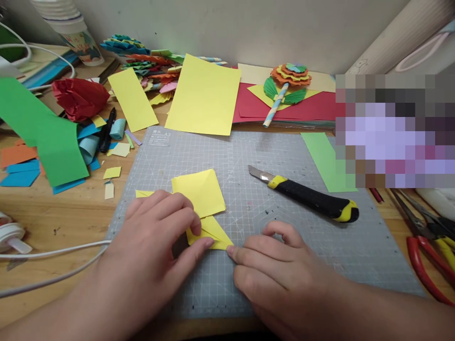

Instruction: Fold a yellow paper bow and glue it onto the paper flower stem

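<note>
My left hand (156, 237) presses down on a small folded yellow paper (213, 232) on the grey cutting mat (284, 237), thumb and fingers curled over its left part. My right hand (280, 270) lies beside it, fingertips touching the fold's right corner. A second folded yellow square (201, 189) lies just behind, and a yellow scrap (144, 193) peeks out left of my left hand.
A black and yellow utility knife (309, 196) lies on the mat to the right, blade out. Yellow sheets (204, 97), a green strip (327, 158), red paper, a paper flower (289, 78), paper scraps, a white cable (53, 255) and red-handled pliers (423, 265) surround the mat.
</note>
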The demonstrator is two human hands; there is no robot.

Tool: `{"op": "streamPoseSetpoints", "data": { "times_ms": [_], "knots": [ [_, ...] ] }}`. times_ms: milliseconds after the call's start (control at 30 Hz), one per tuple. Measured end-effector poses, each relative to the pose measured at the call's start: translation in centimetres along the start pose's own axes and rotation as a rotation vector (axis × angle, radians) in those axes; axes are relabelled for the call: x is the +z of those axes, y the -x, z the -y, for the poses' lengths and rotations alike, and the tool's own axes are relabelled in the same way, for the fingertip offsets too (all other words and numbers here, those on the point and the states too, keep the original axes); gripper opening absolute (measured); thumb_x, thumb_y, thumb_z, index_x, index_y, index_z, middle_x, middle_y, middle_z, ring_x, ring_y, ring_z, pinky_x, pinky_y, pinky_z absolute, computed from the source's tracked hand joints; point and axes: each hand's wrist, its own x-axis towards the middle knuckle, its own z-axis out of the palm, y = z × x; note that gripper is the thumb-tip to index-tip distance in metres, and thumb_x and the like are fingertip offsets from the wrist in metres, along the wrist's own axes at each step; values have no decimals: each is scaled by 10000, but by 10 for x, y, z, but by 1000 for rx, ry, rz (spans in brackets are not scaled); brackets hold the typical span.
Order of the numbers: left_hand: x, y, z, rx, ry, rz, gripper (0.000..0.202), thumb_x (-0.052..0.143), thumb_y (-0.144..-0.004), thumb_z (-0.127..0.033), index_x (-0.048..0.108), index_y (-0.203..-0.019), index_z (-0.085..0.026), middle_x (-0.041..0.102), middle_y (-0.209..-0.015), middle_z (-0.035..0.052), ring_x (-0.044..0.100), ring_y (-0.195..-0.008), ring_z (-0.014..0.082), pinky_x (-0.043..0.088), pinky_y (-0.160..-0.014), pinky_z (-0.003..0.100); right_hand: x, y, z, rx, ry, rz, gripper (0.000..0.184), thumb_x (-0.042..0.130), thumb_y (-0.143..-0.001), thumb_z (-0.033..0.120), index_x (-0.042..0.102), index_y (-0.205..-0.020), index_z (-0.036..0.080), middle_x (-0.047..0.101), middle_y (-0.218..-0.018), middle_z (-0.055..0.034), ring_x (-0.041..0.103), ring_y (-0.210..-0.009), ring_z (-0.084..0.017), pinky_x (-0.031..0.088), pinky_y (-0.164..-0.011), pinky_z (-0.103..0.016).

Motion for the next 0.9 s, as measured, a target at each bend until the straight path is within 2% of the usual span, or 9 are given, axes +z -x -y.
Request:
{"op": "streamPoseSetpoints", "data": {
  "times_ms": [67,133,200,333,633,900],
  "knots": [
    [-2,3,2,6,-7,28,212,498,-876,-314,562,-701,-212,581,-746,18,507,-742,209,336,-676,376,1,-1,-1,-33,-5,25,186,466,-832,92,580,-931,201,710,-973,6,566,-1085,-158,202,-1078,-402],
    [-2,4,4,-7,-18,49,235,482,-881,-320,569,-691,-214,579,-725,18,516,-729,213,338,-671,380,1,-2,-3,-51,-27,83,234,444,-820,54,582,-935,205,709,-934,12,482,-1234,-151,117,-1152,-400],
    [0,4,3,-38,-26,77,242,471,-879,-325,570,-691,-211,579,-726,26,522,-728,221,347,-670,388,2,-3,-4,-58,-55,122,262,438,-806,36,585,-952,196,705,-952,4,436,-1290,-150,124,-1171,-382],
    [4,4,1,-81,-23,122,250,436,-883,-322,560,-702,-202,574,-751,42,522,-738,232,371,-676,406,2,-3,-6,-64,-86,119,253,458,-809,45,595,-973,180,700,-1051,-18,444,-1293,-157,163,-1174,-372],
    [9,4,1,-133,-115,129,294,421,-889,-357,576,-691,-204,582,-731,49,526,-715,255,369,-695,458,1,-3,-5,-54,-93,117,250,467,-807,41,605,-961,182,702,-1052,-11,444,-1294,-152,158,-1180,-365],
    [7,4,-3,-156,-160,153,257,428,-894,-306,559,-697,-205,570,-747,30,525,-736,244,362,-704,423,2,-3,-6,-60,-132,115,263,476,-789,33,609,-966,176,703,-1057,-33,448,-1296,-168,133,-1185,-364]
  ]
}}
